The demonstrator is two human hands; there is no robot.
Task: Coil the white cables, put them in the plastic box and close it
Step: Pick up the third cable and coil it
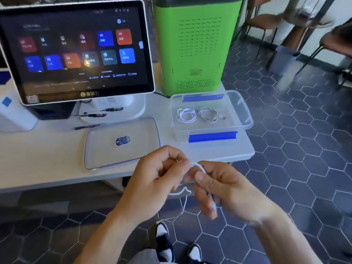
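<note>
Two coiled cables [198,115] already lay in the plastic box [245,113] at right of centre, its lid [106,149] off beside it. Low in the frame, the left hand [160,180] and right hand [224,187] both pinched a thin white cable [199,166], half looped, slack dangling.

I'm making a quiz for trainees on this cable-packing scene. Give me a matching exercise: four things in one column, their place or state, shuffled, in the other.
Things:
1. plastic box
2. lid
3. two coiled cables
4. uncoiled white cable

Places or states:
A. lying flat on the table, left of the box
B. held between left hand and right hand, in front of the table edge
C. open, in front of the green device
D. resting inside the box

Pairs: 1-C, 2-A, 3-D, 4-B
</note>
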